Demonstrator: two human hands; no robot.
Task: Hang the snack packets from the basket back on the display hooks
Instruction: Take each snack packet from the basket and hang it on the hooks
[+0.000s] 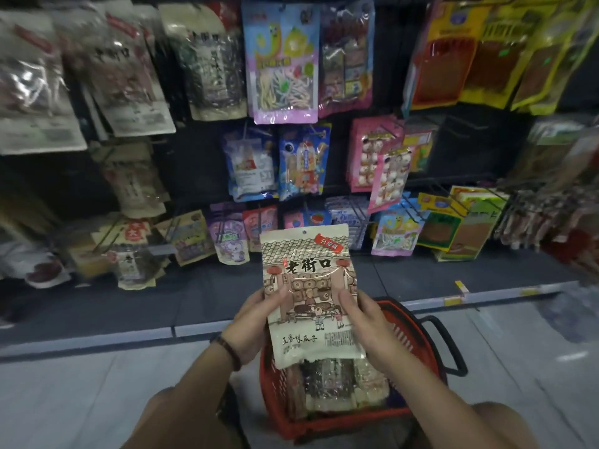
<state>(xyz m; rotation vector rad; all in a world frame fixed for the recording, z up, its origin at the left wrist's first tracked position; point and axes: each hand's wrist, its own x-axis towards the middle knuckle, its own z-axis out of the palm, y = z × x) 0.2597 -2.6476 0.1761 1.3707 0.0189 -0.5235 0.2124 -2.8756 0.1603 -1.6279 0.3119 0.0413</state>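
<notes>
Dark shop racking fills the upper frame, with hanging snack packets in rows above a dark base shelf (162,303) and a pale floor (81,384). At upper left, beige packets (129,76) with clear windows hang tilted and blurred. Toward the middle hangs a purple-edged packet of coloured strips (282,59), with smaller blue and purple packets in the rows beneath it.

In the lower middle, the left hand (251,325), a beaded bracelet (228,350) on its wrist, grips the left edge of a beige sunflower-seed packet (311,293); the thumb lies across the front and the fingers curl behind. The packet is held upright in the air, in front of the base shelf and above the basket, its printed face toward the camera and its small hang hole at the top. It touches no hook. The right hand (366,322) holds the packet's right edge in the same way, thumb on the front, fingers behind.

Below the hands, a red plastic basket (274,396) with a black handle sits low, just in front of the person. More packets (337,387) lie inside it, partly hidden by the held one.

Right of centre hang pink packets (372,153) of small white pieces. Beside them thin wire hooks (468,125) jut from the dark back panel. Yellow and orange packets (470,50) crowd the upper right.
</notes>
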